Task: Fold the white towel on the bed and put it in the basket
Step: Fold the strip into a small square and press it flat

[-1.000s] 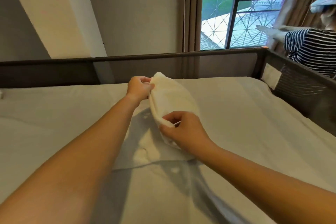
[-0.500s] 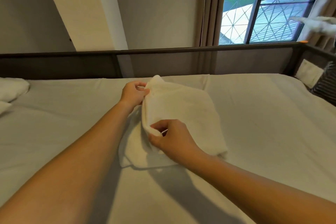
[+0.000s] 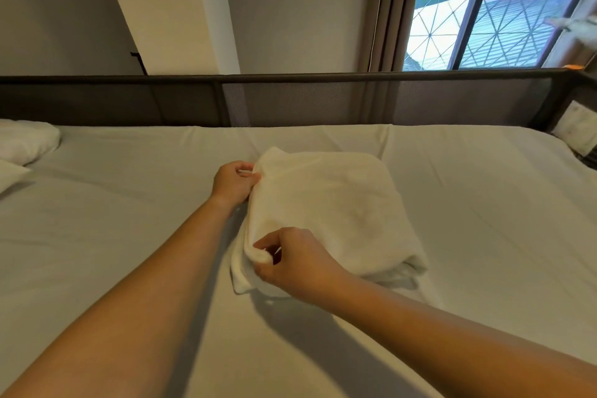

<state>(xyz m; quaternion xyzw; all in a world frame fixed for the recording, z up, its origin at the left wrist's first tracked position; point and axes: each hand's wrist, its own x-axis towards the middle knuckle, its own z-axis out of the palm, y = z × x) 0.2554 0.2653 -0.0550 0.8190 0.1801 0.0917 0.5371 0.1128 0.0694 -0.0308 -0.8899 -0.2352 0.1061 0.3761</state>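
In the head view, a white terry-cloth towel (image 3: 326,210), folded into a thick rectangular pad of several layers, is seen lying on the white-sheeted bed (image 3: 484,236), near its middle. The towel's far left corner is pinched by the fingers (image 3: 250,175) of the left hand (image 3: 234,184), which are closed on the cloth. The near left corner is gripped by the right hand (image 3: 294,263), its thumb and forefinger closed around a small roll of the fabric and held slightly above the sheet. Below that raised edge, a lower layer of the towel is left flat on the bed. Both bare forearms are stretched forward from the bottom of the frame. A white pillow (image 3: 26,140) is seen at the far left edge of the bed. A dark mesh bed rail (image 3: 290,100) is set along the far side, with a grilled window (image 3: 491,10) above it to the right.
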